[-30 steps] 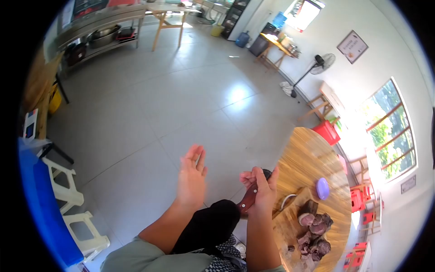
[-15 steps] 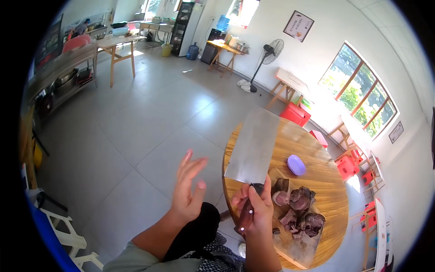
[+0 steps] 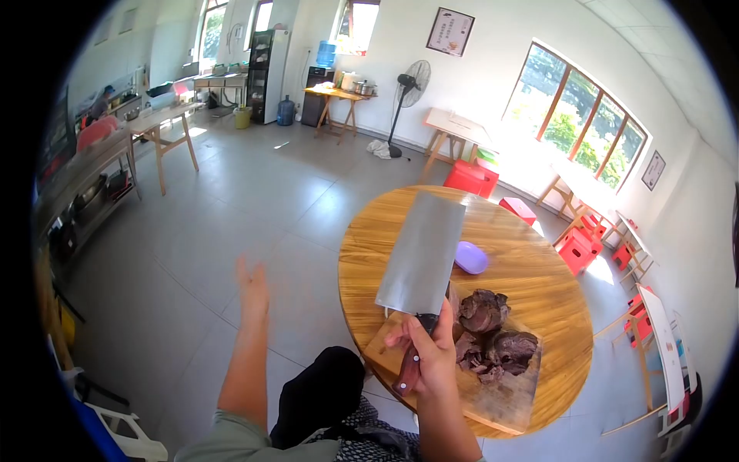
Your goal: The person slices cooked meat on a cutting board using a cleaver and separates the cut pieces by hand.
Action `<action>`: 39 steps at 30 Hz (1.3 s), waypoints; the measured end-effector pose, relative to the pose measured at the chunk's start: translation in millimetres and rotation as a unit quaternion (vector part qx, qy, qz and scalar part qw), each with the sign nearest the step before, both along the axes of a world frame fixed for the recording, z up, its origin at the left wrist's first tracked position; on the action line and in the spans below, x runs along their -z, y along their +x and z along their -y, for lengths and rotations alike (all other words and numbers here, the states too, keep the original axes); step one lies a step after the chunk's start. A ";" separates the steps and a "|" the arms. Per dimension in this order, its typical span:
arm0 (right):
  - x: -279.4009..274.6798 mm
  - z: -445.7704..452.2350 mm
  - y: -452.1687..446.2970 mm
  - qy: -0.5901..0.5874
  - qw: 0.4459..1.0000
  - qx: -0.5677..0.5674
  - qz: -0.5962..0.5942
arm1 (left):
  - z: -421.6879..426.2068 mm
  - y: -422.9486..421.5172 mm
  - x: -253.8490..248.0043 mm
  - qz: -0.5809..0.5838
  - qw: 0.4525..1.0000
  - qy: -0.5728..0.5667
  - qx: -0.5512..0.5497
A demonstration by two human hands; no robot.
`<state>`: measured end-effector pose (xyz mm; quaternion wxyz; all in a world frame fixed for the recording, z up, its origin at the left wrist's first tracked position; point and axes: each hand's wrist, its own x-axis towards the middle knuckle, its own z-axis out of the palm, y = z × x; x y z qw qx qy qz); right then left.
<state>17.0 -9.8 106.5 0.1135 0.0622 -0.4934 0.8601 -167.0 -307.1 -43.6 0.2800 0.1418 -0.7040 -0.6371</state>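
My right hand (image 3: 425, 350) grips the cleaver (image 3: 423, 254) at its dark wooden handle, close to the blade. The wide blade points up and away, held above the round wooden table (image 3: 385, 223). To its right, dark chunks of cooked-looking meat (image 3: 483, 309) and smaller cut pieces lie on a wooden cutting board (image 3: 500, 404). The cleaver and my right hand hide part of the board and some meat. Out to the left over the floor, my left hand (image 3: 252, 285) is raised and blurred, its fingers apart and holding nothing.
A purple dish (image 3: 471, 258) sits beyond the meat. Red stools (image 3: 471, 179) and small tables line the window wall. A standing fan (image 3: 412, 85) is at the back. A metal shelf table (image 3: 85, 165) stands at left, a white plastic chair (image 3: 127, 431) low left. A person is far back left.
My left hand has swung left, away from the cleaver. The view has turned right, showing more of the table and board. The cleaver stays in my right hand.
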 end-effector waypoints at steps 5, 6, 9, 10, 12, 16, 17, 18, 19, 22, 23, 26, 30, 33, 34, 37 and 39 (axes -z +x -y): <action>0.9 -47.5 36.1 0.013 0.993 0.114 -0.012 | 45.5 42.0 13.4 0.090 0.943 -0.320 -0.005; 2.5 -59.7 48.7 0.023 0.987 0.160 -0.009 | 51.3 40.8 29.7 0.095 0.932 -0.349 -0.008; 16.9 -102.7 83.1 0.055 0.952 0.302 0.000 | -2.9 74.4 -27.4 -0.002 0.964 -0.265 -0.028; 26.0 -122.8 93.8 0.069 0.937 0.341 -0.003 | -22.4 73.0 -31.3 -0.046 0.956 -0.288 -0.011; 26.1 -135.3 118.8 0.070 0.904 0.422 0.025 | -62.3 76.1 -35.4 -0.126 0.932 -0.338 0.039; 67.8 -186.0 149.4 0.091 0.853 0.507 0.078 | -172.8 96.0 -59.5 -0.291 0.895 -0.270 0.204; 71.9 -188.1 153.0 0.061 0.839 0.533 0.094 | -192.7 100.7 -61.3 -0.279 0.893 -0.254 0.247; 77.4 -191.4 154.7 0.029 0.823 0.557 0.107 | -208.5 101.8 -62.1 -0.269 0.888 -0.240 0.286; 84.3 -200.5 155.5 0.021 0.828 0.552 0.101 | -220.1 100.9 -58.5 -0.274 0.886 -0.248 0.280; 92.1 -203.5 152.0 -0.047 0.831 0.552 0.048 | -240.0 95.0 -38.3 -0.262 0.868 -0.335 0.256; 95.0 -204.3 149.9 -0.067 0.834 0.545 0.042 | -242.3 89.9 -32.5 -0.257 0.875 -0.319 0.256; 101.4 -216.1 153.5 -0.014 0.840 0.539 0.061 | -239.9 88.2 -28.5 -0.250 0.877 -0.327 0.247; 88.5 -205.7 155.5 -0.024 0.842 0.531 0.096 | -241.6 84.2 -25.5 -0.252 0.874 -0.336 0.244; 111.0 -222.7 153.2 0.001 0.815 0.572 0.093 | -246.5 88.4 -28.2 -0.234 0.877 -0.335 0.252; 106.2 -217.1 156.9 0.007 0.814 0.571 0.105 | -244.1 87.0 -27.4 -0.218 0.879 -0.348 0.243; 107.0 -208.7 155.9 0.035 0.819 0.567 0.081 | -242.0 81.3 -20.8 -0.232 0.872 -0.366 0.228; 125.7 -220.4 144.6 0.073 0.805 0.586 0.055 | -239.0 84.7 -26.7 -0.208 0.873 -0.359 0.254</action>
